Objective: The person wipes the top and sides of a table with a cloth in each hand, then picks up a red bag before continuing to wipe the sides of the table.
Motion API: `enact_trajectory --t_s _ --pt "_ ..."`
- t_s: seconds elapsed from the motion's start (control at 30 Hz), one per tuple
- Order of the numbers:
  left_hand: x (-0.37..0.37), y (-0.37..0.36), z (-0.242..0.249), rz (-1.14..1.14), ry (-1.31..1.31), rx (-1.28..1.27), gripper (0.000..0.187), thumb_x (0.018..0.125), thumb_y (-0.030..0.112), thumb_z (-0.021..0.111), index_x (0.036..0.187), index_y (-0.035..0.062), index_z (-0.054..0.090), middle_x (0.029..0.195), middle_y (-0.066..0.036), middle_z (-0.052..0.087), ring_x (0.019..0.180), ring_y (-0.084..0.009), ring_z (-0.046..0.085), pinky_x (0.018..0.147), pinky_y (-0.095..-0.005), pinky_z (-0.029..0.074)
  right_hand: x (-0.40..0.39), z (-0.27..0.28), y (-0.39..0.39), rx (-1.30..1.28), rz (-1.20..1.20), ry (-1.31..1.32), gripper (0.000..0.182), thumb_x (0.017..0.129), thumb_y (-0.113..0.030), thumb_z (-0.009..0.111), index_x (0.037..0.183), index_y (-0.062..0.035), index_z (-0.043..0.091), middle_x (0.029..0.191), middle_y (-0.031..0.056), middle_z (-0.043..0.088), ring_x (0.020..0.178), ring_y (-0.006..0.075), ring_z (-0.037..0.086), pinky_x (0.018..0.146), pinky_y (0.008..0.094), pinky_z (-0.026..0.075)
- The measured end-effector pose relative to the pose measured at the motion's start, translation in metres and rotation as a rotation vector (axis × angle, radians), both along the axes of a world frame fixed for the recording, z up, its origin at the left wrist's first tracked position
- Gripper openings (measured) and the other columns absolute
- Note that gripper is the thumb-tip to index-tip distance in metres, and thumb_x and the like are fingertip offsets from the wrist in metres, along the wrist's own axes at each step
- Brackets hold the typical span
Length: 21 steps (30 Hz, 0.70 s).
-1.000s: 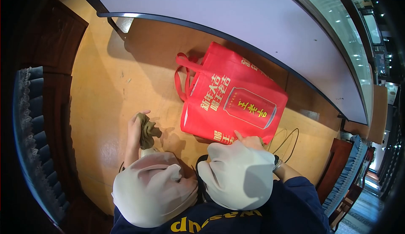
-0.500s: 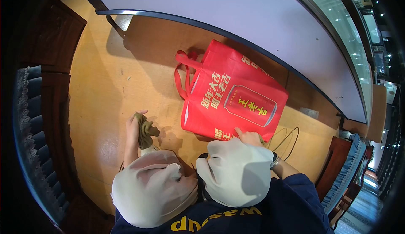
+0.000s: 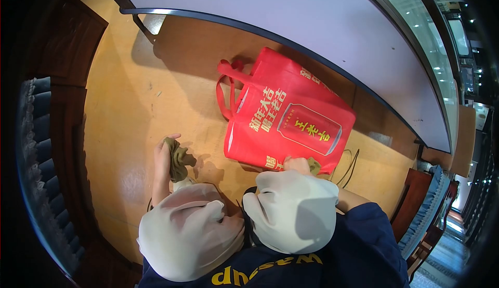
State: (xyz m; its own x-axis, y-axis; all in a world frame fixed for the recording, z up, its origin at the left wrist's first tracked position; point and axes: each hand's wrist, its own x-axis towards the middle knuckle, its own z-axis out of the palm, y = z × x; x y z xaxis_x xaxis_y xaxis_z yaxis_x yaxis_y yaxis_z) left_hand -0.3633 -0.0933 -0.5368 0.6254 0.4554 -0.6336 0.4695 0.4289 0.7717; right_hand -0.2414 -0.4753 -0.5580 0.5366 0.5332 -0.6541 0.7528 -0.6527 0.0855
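Observation:
My left hand (image 3: 165, 158) is closed on an olive-green cloth (image 3: 179, 161), whose folds hang to the right of the fingers. At the lower edge of a red bag (image 3: 291, 111) is my right hand (image 3: 298, 164), its fingers curled, with a second piece of olive-green cloth (image 3: 314, 165) showing beside it. The bag lies on its side on the floor, its handles to the left, with yellowish lettering and a can printed on it. Part of my right hand is hidden behind my light-clad knee (image 3: 291, 210).
A white panel with a dark metal edge (image 3: 234, 25) stands beyond the bag. Dark wooden furniture with blue ruffled cloth (image 3: 44, 153) is at the left, and a wooden chair with blue cloth (image 3: 423, 205) at the right. A thin dark cable (image 3: 353, 166) lies right of the bag.
My right hand has shifted slightly left and its fingers have curled in. More of the olive-green cloth beside it shows. The wristwatch is now hidden. My left hand has barely moved.

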Motion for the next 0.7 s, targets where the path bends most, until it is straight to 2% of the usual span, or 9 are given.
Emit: enact_trajectory --t_s 0.1,0.17,0.2,0.33,0.47,0.57,0.63,0.67,0.7 --pt "-0.005 0.007 0.000 0.021 -0.017 -0.023 0.029 0.091 0.020 0.045 0.105 -0.0007 0.058 0.076 -0.003 0.052 0.063 -0.0128 0.058 0.054 -0.0231 0.046 0.009 0.014 0.013 -0.002 -0.027 0.130 0.026 0.076 -0.027 0.056 0.080 -0.0031 0.066 0.073 0.0105 0.067 0.066 0.0226 0.067 0.052 0.0348 0.052" --pt "-0.009 0.014 -0.003 0.032 -0.022 -0.026 0.029 0.091 0.020 0.044 0.105 -0.0006 0.058 0.077 -0.003 0.051 0.063 -0.0130 0.058 0.054 -0.0232 0.046 0.018 0.030 0.028 -0.113 -0.168 0.219 0.033 0.081 -0.036 0.053 0.086 -0.0060 0.068 0.083 0.0140 0.067 0.076 0.0281 0.067 0.061 0.0397 0.052" --pt "-0.011 0.018 -0.004 0.039 -0.026 -0.030 0.029 0.091 0.020 0.044 0.105 -0.0006 0.058 0.077 -0.003 0.051 0.063 -0.0130 0.058 0.054 -0.0232 0.046 0.020 0.028 0.028 -0.116 -0.162 0.214 0.033 0.081 -0.036 0.053 0.086 -0.0060 0.068 0.083 0.0140 0.067 0.076 0.0281 0.067 0.061 0.0397 0.052" --pt "-0.019 0.025 -0.002 0.059 -0.039 -0.033 0.029 0.091 0.021 0.044 0.106 -0.0001 0.059 0.074 -0.001 0.051 0.062 -0.0115 0.056 0.055 -0.0226 0.045 0.032 0.000 -0.003 -0.084 -0.417 0.239 0.042 0.084 -0.042 0.049 0.086 -0.0031 0.067 0.085 0.0189 0.065 0.082 0.0328 0.065 0.068 0.0437 0.051" --pt "-0.036 0.051 0.003 0.087 -0.040 -0.023 0.028 0.091 0.018 0.043 0.104 -0.0021 0.059 0.072 -0.001 0.051 0.062 -0.0100 0.054 0.055 -0.0222 0.045 0.051 0.040 0.009 -0.037 -0.573 0.228 0.048 0.085 -0.043 0.046 0.083 0.0022 0.065 0.082 0.0250 0.063 0.085 0.0383 0.062 0.073 0.0467 0.049" --pt "-0.061 0.082 0.002 0.092 -0.080 0.002 0.030 0.092 0.018 0.042 0.105 -0.0031 0.058 0.071 -0.002 0.051 0.061 -0.0113 0.056 0.055 -0.0230 0.046 0.067 0.014 -0.008 0.068 -0.731 0.166 0.051 0.085 -0.042 0.045 0.081 0.0048 0.063 0.080 0.0273 0.061 0.084 0.0397 0.061 0.074 0.0465 0.048" --pt "-0.080 0.104 0.007 0.104 -0.074 -0.002 0.030 0.092 0.018 0.041 0.104 -0.0035 0.057 0.069 -0.003 0.051 0.059 -0.0132 0.058 0.054 -0.0249 0.049 0.085 -0.009 -0.033 0.112 -0.642 0.178 0.051 0.083 -0.042 0.047 0.080 0.0059 0.063 0.081 0.0287 0.061 0.083 0.0405 0.061 0.074 0.0466 0.048" --pt "-0.089 0.115 0.013 0.088 -0.070 -0.004 0.030 0.092 0.018 0.041 0.104 -0.0035 0.057 0.069 -0.003 0.051 0.059 -0.0132 0.058 0.054 -0.0249 0.049 0.091 -0.020 -0.045 0.130 -0.881 0.115 0.048 0.082 -0.040 0.052 0.082 0.0078 0.062 0.081 0.0252 0.063 0.080 0.0344 0.063 0.067 0.0425 0.049" --pt "-0.097 0.125 0.018 0.098 -0.040 0.000 0.030 0.092 0.018 0.040 0.104 -0.0037 0.057 0.069 -0.003 0.051 0.058 -0.0136 0.058 0.053 -0.0257 0.050 0.104 -0.038 -0.062 0.156 -1.010 0.090 0.045 0.082 -0.036 0.056 0.085 0.0089 0.061 0.079 0.0191 0.064 0.076 0.0295 0.065 0.063 0.0401 0.050"
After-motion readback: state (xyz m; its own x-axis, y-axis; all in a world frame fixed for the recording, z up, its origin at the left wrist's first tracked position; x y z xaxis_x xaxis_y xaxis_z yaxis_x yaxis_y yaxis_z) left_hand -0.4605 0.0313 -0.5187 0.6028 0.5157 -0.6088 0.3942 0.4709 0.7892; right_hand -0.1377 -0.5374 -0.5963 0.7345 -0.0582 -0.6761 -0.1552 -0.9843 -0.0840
